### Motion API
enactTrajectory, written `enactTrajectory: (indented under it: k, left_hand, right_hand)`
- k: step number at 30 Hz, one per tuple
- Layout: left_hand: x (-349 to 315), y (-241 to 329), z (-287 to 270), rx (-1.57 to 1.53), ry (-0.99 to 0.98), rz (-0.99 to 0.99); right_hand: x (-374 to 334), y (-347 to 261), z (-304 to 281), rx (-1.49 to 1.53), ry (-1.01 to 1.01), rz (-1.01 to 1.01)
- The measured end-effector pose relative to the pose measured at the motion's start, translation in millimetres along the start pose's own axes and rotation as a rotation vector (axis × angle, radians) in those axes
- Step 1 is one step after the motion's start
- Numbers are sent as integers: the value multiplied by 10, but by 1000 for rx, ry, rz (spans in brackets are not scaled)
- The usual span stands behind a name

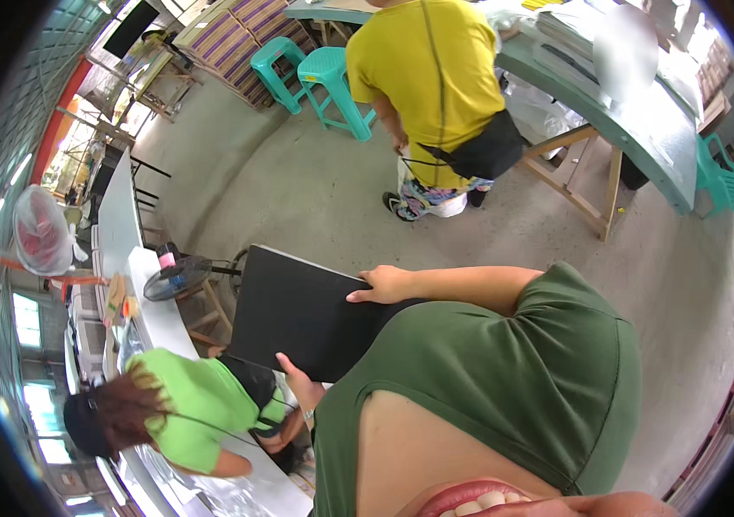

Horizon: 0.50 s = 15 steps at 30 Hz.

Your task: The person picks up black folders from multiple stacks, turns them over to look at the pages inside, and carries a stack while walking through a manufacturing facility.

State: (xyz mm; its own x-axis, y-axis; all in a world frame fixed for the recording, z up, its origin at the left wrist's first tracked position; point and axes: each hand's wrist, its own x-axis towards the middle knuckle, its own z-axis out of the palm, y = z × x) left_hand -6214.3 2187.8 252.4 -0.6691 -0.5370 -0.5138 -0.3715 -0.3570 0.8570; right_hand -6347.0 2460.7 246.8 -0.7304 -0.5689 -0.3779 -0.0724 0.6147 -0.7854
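Note:
A large flat black board (298,310) with a pale edge along its far side is held in front of my body. My right hand (384,284) is closed over its far right edge, a finger or thumb lying on the black face. Nearer, my left hand (300,383) grips the near edge, with its thumb on top and the other fingers mostly hidden beneath. The board's right end disappears behind my green shirt (488,370).
A person in a bright green shirt (195,405) bends by the long white table (164,310) at left, with a black fan (179,277) nearby. Ahead, someone in yellow (427,77) stands near turquoise stools (328,73) and a grey-green table (634,129). Concrete floor (298,185) lies between.

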Motion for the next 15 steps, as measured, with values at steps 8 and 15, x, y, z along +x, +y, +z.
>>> enactTrajectory:
  k: [8,15]
  left_hand:
    - [2248,850,619,-63,-62,90]
    - [3783,1849,802,-198,149,91]
  right_hand:
    - [2162,-119,-665,41,-22,125]
    - [4361,-1145,-1691,-65,-163,-43]
